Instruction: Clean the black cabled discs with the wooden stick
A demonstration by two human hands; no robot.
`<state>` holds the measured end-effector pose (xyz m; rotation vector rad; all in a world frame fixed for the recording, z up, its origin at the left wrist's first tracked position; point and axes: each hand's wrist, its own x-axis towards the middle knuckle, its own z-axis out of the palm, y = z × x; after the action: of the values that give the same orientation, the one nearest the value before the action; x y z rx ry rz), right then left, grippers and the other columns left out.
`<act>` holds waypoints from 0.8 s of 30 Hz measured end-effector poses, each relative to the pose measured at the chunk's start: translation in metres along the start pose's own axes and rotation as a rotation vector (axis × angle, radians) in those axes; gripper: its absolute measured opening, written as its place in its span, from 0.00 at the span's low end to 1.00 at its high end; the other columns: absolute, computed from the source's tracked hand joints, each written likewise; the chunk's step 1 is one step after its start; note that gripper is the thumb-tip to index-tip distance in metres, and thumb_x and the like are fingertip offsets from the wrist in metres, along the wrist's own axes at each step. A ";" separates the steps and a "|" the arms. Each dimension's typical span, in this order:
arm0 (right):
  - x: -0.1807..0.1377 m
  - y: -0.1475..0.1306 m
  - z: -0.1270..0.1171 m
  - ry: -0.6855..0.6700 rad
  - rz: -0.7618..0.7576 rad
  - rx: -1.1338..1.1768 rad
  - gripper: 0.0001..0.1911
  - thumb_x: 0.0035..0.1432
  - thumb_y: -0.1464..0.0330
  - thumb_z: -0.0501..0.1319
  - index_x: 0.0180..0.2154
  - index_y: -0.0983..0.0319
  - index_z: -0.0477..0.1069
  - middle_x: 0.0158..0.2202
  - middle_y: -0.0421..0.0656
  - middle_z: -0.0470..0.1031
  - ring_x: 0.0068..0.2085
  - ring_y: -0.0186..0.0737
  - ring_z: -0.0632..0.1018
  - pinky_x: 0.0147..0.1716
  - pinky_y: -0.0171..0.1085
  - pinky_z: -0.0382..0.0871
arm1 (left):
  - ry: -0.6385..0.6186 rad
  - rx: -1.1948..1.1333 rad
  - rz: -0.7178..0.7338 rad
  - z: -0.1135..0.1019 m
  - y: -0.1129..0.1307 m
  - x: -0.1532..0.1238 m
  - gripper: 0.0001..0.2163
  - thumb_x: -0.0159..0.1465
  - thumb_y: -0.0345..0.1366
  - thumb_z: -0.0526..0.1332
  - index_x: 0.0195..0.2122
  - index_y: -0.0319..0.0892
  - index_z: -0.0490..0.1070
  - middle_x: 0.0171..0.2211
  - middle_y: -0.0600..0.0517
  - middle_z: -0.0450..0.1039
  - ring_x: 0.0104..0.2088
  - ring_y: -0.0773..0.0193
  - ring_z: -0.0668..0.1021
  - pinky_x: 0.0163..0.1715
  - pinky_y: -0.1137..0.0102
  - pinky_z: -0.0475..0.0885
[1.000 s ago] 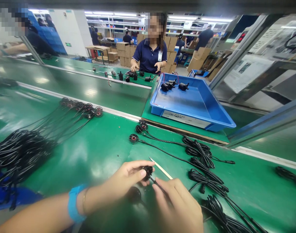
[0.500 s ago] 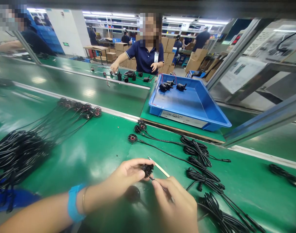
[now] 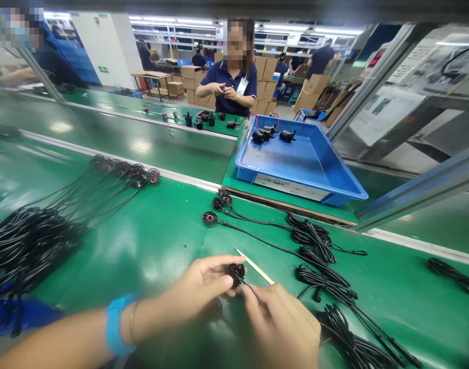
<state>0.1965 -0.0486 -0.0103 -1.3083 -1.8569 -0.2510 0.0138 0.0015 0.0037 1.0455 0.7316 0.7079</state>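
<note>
Between the thumb and fingers of my left hand (image 3: 209,279) is a round black toothed part (image 3: 236,274), held above the green bench. A black cable (image 3: 253,291) runs from this part into my right hand (image 3: 282,323), whose thumb and fingers pinch it close to the part. Just beyond my hands, a thin pale pointed stick (image 3: 257,266) lies on the bench. Similar round part (image 3: 210,219), with a reddish centre and its own cable, rests farther out. Coiled black cables (image 3: 314,238) lie to the right of my hands.
A large bundle of black cables (image 3: 26,246) lies at left, its round ends (image 3: 132,173) near the metal rail. A blue tray (image 3: 296,164) with several black motor-like parts stands on a raised board. Across the bench, a co-worker (image 3: 232,84) handles something small. A metal post (image 3: 422,179) slants at right.
My left hand has turned the round part so its face and cable show more. My right hand has shifted slightly right and down. The co-worker's hands have come together off the bench.
</note>
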 end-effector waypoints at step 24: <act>-0.010 -0.006 0.007 -0.045 -0.021 -0.088 0.06 0.63 0.64 0.61 0.34 0.58 0.74 0.21 0.37 0.69 0.20 0.31 0.67 0.25 0.35 0.59 | 0.102 0.053 -0.026 0.003 -0.003 -0.001 0.19 0.62 0.34 0.60 0.55 0.43 0.72 0.35 0.49 0.76 0.28 0.68 0.72 0.31 0.72 0.70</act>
<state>0.1892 -0.0544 -0.0204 -1.3646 -1.9177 -0.3204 0.0166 -0.0021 0.0019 1.0518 0.8540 0.7269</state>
